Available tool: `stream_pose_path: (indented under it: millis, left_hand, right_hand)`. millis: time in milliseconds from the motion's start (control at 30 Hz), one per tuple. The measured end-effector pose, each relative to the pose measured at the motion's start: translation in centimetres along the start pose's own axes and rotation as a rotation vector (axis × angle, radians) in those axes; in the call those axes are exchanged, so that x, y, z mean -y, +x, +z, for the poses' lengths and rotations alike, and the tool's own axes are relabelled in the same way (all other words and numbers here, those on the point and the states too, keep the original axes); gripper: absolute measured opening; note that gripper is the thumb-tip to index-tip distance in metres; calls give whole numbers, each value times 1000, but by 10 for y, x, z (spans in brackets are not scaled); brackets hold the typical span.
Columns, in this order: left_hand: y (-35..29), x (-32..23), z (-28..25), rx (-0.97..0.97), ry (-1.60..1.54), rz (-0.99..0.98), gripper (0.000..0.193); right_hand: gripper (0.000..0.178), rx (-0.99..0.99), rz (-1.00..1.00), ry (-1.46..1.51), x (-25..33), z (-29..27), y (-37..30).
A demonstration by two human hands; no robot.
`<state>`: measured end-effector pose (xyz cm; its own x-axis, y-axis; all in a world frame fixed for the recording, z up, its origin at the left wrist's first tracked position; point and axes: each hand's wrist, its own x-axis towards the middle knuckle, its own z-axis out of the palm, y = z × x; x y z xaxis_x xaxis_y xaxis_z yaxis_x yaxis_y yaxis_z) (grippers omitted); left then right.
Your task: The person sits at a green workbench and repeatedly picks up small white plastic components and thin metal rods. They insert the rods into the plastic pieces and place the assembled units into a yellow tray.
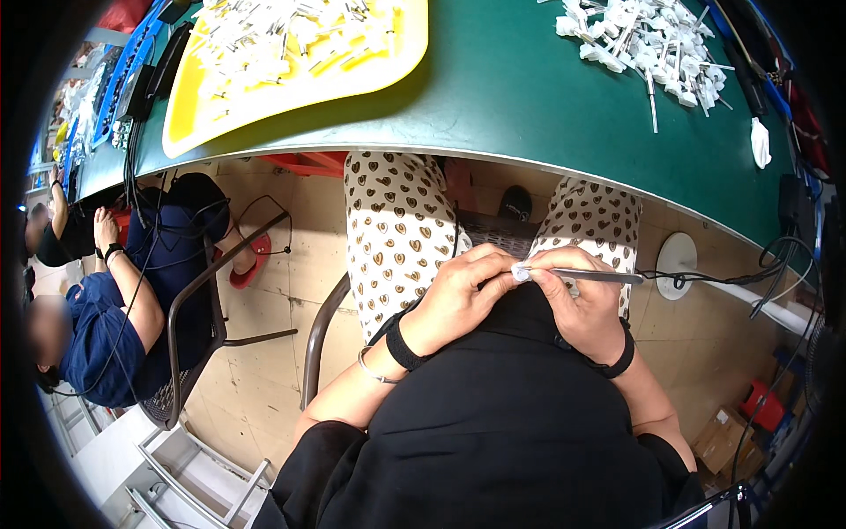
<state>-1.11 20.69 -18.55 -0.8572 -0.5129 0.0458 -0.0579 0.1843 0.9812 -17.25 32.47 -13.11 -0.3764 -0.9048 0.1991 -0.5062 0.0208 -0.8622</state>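
Observation:
Over my lap, my left hand pinches a small white plastic piece between thumb and fingertips. My right hand is closed around a slim grey metal hand tool, its far end sticking out to the right. The tip of that tool meets the white piece; whether it is a knife or tweezers does not show. Both hands are nearly touching, just off the near edge of the green table.
A yellow tray of white parts with metal pins stands on the table's left. More such parts are heaped at right, near a lone white piece. Cables hang at right. Another person sits at left beside a chair.

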Motion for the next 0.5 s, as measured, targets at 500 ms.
stream_pose_path:
  millis: [500]
  left_hand:
    - [0,-2,-3,-22,30,11,15]
  right_hand:
    - [16,-75,91,218,-9,3,-12]
